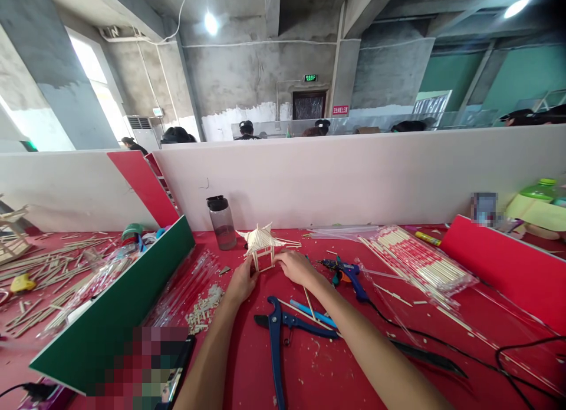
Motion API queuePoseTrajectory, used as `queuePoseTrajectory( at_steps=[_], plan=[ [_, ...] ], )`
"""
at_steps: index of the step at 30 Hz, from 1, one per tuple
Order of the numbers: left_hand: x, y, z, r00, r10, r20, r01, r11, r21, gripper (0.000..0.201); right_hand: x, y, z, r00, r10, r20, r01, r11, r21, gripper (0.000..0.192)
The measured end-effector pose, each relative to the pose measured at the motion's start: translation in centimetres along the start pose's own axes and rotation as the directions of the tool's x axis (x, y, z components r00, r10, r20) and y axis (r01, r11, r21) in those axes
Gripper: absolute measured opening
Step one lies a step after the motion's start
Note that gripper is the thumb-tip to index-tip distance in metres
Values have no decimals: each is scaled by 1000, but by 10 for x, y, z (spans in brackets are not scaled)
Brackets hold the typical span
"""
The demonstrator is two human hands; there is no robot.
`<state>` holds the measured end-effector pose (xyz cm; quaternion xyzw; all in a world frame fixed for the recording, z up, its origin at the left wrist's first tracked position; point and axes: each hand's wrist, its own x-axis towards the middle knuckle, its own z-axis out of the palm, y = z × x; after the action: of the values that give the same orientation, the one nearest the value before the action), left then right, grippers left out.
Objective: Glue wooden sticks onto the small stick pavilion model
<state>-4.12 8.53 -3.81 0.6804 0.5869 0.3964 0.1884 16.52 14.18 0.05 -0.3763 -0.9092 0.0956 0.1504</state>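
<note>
A small pavilion model built of pale wooden sticks, with pointed roof corners, stands upright on the red tabletop. My left hand pinches its left post low down. On the opposite side, my right hand has its fingers closed at the right post; the fingertips are partly hidden. Between my forearms lies a blue-handled pipe cutter, its jaws spread. A light-blue stick-shaped thing and a thin wooden stick lie beside it. Right of my right hand rests a blue glue gun with a black cable.
A dark-capped water bottle stands behind the model, before a white partition. Stick offcuts and plastic-wrapped glue sticks lie left, near a green board. Packed wooden sticks lie right. A phone lies front left.
</note>
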Motion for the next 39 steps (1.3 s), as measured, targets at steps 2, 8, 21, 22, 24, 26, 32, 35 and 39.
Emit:
queuePoseTrajectory(
  at_steps=[2,8,21,22,24,26,32,35,39],
  plan=[
    [1,-1,0,1000,3,19,-2,999,-51,48,-1,1,-3,1000,-4,-9,4,1000,3,40],
    [4,-7,2,998,28,55,-19,986,-164,55,1,-10,2,999,-35,33,37,997,-67,35],
    [4,-13,2,1000,3,31,1,993,-120,36,7,-13,16,1000,-13,20,15,994,-108,31],
    [4,-13,2,1000,0,30,3,993,-118,34,6,-13,16,1000,-13,18,15,994,-111,32],
    [4,-12,2,1000,-6,28,9,993,-114,31,5,-14,17,1000,-15,12,16,993,-117,34],
    [4,-10,1,1000,-11,26,14,994,-111,31,4,-13,18,1000,-17,8,18,993,-121,35],
    [3,-8,-1,999,-35,8,35,996,-83,29,5,-13,20,1000,-19,8,20,993,-120,36],
    [3,-10,-1,1000,-26,16,27,996,-90,29,6,-13,21,1000,-19,9,20,992,-122,37],
    [4,-12,-1,1000,-17,23,19,995,-103,29,6,-13,20,1000,-19,10,20,992,-121,37]
  ],
)
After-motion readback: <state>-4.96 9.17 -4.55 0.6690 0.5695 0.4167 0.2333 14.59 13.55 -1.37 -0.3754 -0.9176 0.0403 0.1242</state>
